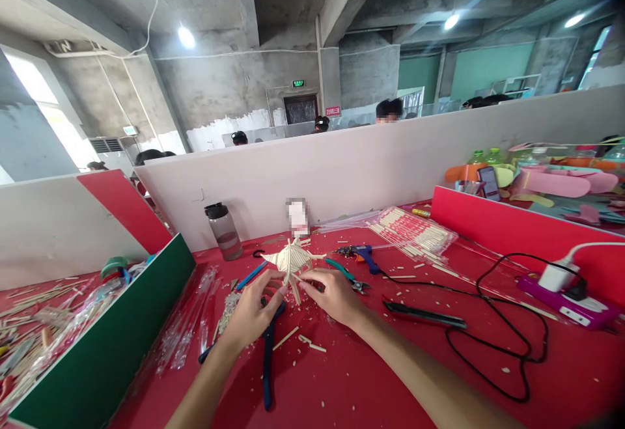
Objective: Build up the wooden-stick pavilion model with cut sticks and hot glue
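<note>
Both hands are pinching a small stick model [291,258] above the red bench [342,377], the left hand [252,312] and right hand [333,295] each closing fingertips on its lower sticks. Blue pliers [267,357] are lying under the left wrist, a glue gun [360,254] just behind the right hand.

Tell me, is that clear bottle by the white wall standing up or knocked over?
Upright. The bottle stands on its base on the red table, black cap on top, against the white divider.
</note>
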A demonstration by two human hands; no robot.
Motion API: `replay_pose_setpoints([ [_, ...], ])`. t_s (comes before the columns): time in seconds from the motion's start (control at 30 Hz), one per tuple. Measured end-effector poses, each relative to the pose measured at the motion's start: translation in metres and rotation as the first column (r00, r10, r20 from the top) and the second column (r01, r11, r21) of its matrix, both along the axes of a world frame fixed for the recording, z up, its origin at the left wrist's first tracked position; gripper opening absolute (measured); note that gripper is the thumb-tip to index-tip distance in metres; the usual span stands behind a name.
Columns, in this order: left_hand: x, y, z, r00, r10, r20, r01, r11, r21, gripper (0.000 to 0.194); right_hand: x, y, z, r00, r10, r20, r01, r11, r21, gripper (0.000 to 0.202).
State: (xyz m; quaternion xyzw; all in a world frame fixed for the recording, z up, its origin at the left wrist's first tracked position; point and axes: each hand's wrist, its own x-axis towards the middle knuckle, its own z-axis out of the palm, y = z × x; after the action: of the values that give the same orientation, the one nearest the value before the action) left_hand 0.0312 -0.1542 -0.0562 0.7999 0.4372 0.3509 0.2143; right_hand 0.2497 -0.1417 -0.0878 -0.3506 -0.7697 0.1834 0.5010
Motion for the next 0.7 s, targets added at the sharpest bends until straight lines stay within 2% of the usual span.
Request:
replay_pose_setpoints([
  [0.27, -0.0004, -0.0004, -0.0006, 0.998, 0.023, -0.059, -0.02, 0.998, 0.061, 0.031, -0.001, -0.0011, -0.0014, 1.0, 0.011, -0.016, -0.011, 1.0, 0.01, 0.017],
  [0.7, 0.0015, -0.0021, 0.0016, 0.996, 0.013, -0.087, -0.008, 0.998, 0.062, 0.031, 0.0013, 0.0031, -0.0074, 1.0, 0.024, 0.005, -0.024, 0.999, 0.036, 0.021],
])
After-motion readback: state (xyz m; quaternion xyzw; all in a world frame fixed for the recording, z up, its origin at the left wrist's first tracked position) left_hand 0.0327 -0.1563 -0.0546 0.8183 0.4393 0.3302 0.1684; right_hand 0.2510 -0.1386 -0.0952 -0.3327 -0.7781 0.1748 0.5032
